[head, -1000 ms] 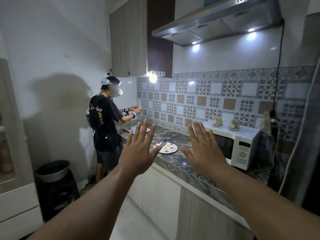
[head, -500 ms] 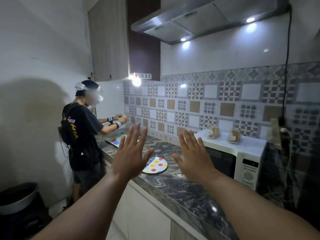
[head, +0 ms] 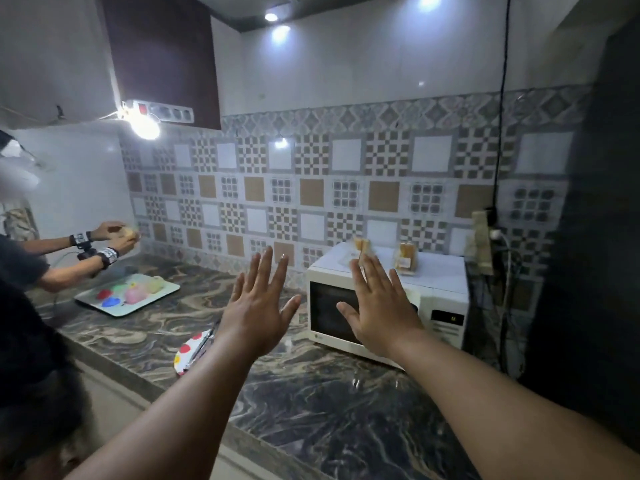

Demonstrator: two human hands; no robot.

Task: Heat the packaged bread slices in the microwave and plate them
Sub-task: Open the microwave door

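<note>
seeing both hands up mid-frame, palms out, fingers spread and straight, holding nothing: left hand [head: 258, 308] over the counter [head: 311, 410], right hand [head: 381, 308] in front of the microwave [head: 446, 296] door. two bread packs on the microwave top, centre-right: bread pack one [head: 361, 244] partly behind my right fingertips, bread pack two [head: 406, 258] clear. spotted plate [head: 187, 351] sits lower centre, utensil across it. risks i see: packs stand upright near the edge, a clumsy reach could topple one; second person [head: 41, 268] at far left crowds the plate side.
</note>
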